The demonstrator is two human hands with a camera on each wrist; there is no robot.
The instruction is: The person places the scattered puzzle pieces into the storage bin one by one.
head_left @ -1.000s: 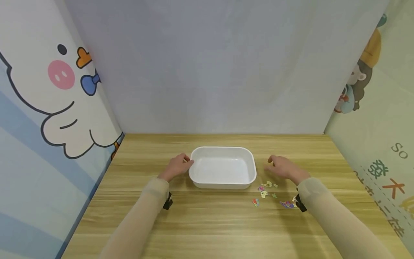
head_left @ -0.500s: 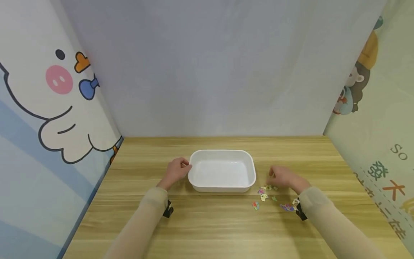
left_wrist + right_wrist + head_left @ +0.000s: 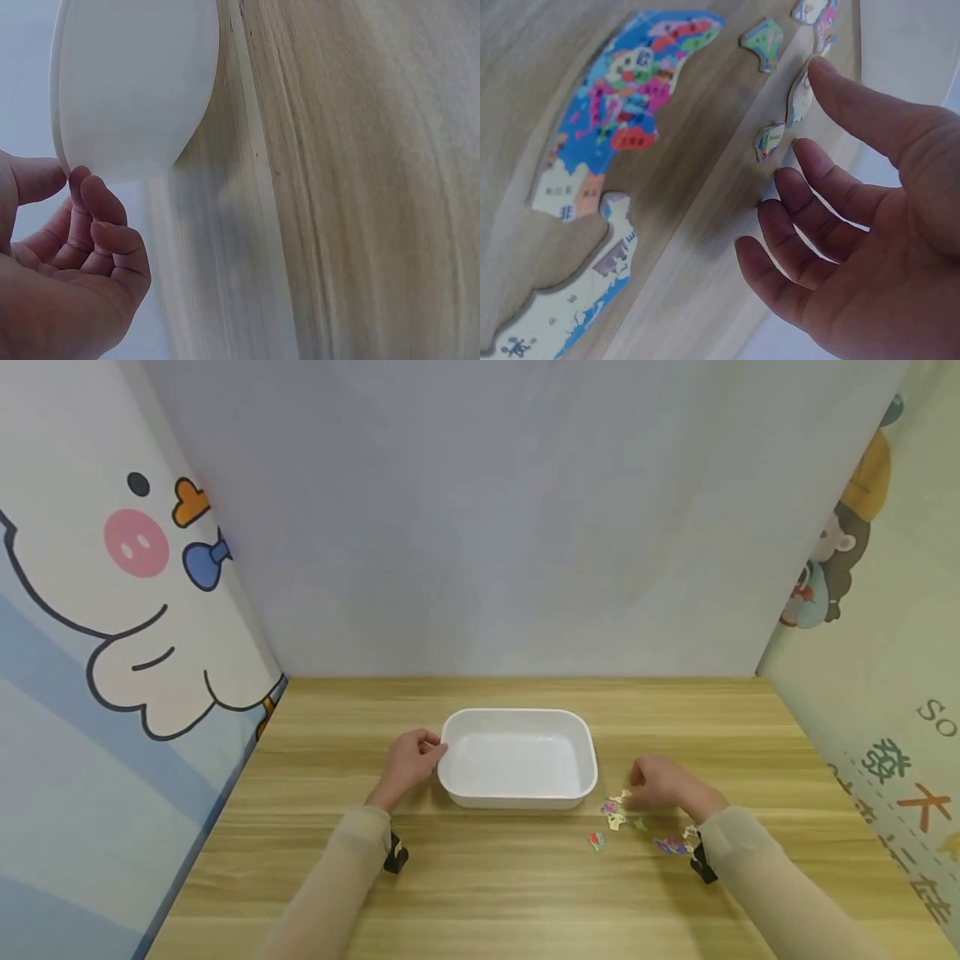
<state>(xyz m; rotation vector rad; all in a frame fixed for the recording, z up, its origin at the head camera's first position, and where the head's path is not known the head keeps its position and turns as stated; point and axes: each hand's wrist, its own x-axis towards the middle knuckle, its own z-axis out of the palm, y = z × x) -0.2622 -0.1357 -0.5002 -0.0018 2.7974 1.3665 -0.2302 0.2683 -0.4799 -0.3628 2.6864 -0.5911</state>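
Observation:
A white plastic tray (image 3: 517, 768) with rounded corners stands in the middle of the table in the head view. My left hand (image 3: 408, 762) pinches its left rim between thumb and fingertips, as the left wrist view shows. To the tray's right, my right hand (image 3: 663, 785) hovers low among flat map puzzle pieces. In the right wrist view, its thumb is at a whitish puzzle piece (image 3: 800, 99), with the other fingers spread apart beside a small puzzle piece (image 3: 769, 141). Whether the thumb touches the piece, I cannot tell.
A large blue multicoloured map piece (image 3: 626, 105), a cream piece with a blue edge (image 3: 577, 300) and a green piece (image 3: 763, 43) lie nearby. A red-and-blue piece (image 3: 596, 841) lies nearer the front. A grey curtain (image 3: 517, 527) closes off the wooden table's back.
My right hand has moved down toward the front, to the puzzle pieces. My left hand stays at the tray's left rim. The view has tilted slightly.

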